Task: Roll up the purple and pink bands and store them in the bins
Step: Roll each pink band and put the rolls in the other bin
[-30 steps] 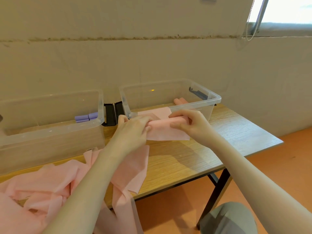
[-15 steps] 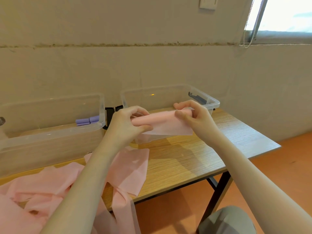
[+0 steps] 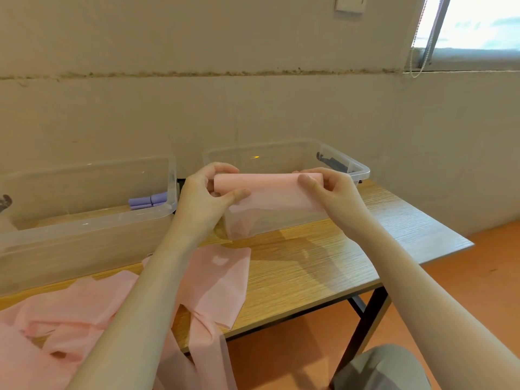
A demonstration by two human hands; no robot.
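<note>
Between the two sets of fingertips, a pink band (image 3: 270, 190) is held in the air, its upper edge turned into a short roll and a flat flap hanging below. A second ago the same band was pressed low, close to the tabletop; it is now raised clear of the table (image 3: 323, 266) and held level in front of the right-hand bin (image 3: 363, 171). The left end of the roll is pinched by the left hand (image 3: 205, 198), thumb under and fingers curled over the top; the right end is gripped the same way by the right hand (image 3: 332, 192). The rolling is judged to be only started, since most of the strip is still unrolled, and turning it in the air is likely to continue. Below the fingers and toward the person, more loose pink bands (image 3: 84, 313) are heaped on the table, one draped over its near edge. Off to the left of the fingers, rolled purple bands (image 3: 147, 199) are already stored in the left-hand bin (image 3: 84, 220). Whether pink rolls lie in the right-hand bin cannot be told, as the view is blocked by the hands.
</note>
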